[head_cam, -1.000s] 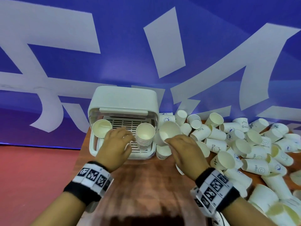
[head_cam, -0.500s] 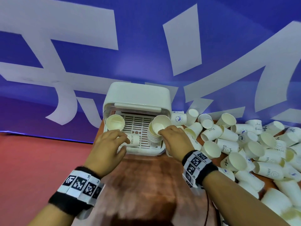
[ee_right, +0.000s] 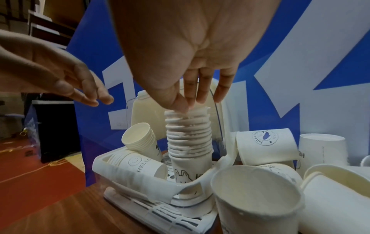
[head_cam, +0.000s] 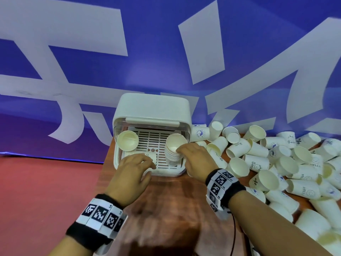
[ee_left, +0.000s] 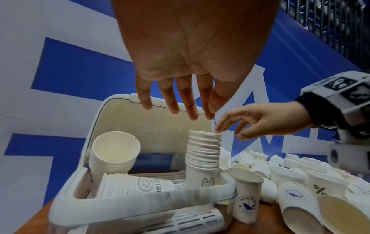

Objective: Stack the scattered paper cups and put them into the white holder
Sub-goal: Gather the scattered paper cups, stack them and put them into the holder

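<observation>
Tall stack stands upright in holder, long axis vertical, mouths up, on the slatted tray's right side, directly under R hand. R fingertips bunched together, pinching top rim of stack; thumb + fingers touch the rim in R wrist view. L hand hovers at holder's front-left edge, fingers straight and slightly spread, holding nothing, apart from everything below per L wrist view. Under L fingers: short stack lying on its side, axis horizontal, mouth toward left, "HELLO" print up. Beyond it, leaning stack tilted in back-left corner, mouth facing up/forward. Holder lid raised behind the stacks. Right of R hand: loose cups piled on wood table, mostly on sides, some touching holder's right wall. Blue banner behind.
</observation>
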Tool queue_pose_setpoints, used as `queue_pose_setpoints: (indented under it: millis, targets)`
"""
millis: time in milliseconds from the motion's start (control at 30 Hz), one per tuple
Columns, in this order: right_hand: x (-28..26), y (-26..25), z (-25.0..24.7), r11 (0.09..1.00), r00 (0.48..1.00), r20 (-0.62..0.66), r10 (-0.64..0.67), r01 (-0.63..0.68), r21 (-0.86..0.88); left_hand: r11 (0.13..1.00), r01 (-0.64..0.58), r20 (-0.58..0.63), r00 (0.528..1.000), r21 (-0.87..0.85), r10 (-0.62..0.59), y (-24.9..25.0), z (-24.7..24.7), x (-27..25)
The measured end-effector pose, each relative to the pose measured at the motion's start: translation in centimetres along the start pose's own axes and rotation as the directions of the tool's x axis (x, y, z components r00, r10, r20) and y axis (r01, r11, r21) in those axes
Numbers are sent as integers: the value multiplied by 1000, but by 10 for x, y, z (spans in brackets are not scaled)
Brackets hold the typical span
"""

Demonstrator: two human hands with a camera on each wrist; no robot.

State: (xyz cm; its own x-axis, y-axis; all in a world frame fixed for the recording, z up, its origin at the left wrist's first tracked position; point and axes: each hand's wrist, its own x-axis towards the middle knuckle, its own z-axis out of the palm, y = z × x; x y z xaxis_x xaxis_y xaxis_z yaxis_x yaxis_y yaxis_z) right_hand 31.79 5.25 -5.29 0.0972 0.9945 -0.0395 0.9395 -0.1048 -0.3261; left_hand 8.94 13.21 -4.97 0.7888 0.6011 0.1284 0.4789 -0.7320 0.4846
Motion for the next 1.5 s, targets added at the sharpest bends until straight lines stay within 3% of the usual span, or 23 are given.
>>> queue_pose_setpoints:
  millis: [100,333,467,633,933,1133,1333,1500]
  targets:
    - [-16,12,-4,999,992,-124,9,-4,42,1000,-11,39,999,-11,12,9,8,2]
    - [-75,53,-17,981,945,-266,192,-184,53,993,-111,212,970,-37,116,48,39,12]
    - [-103,75,-14,953,922,-242,301,-298,53,985,-170,312,937,13,158,69,69,22]
    - [-121,92,-15,939,907,-243,343,-336,69,974,-217,364,914,69,178,86,94,46]
    - [-130,122,-7,911,877,-248,412,-403,89,951,-159,425,904,266,32,93,130,91]
    - [-125,138,-5,903,873,-237,426,-428,46,865,-178,481,873,469,-81,95,140,100]
    - [-116,151,2,888,887,-136,440,-453,-83,815,-309,561,827,490,-24,97,143,103]
    - [-106,156,7,866,883,7,470,-460,-196,868,-326,466,876,375,128,107,126,96]
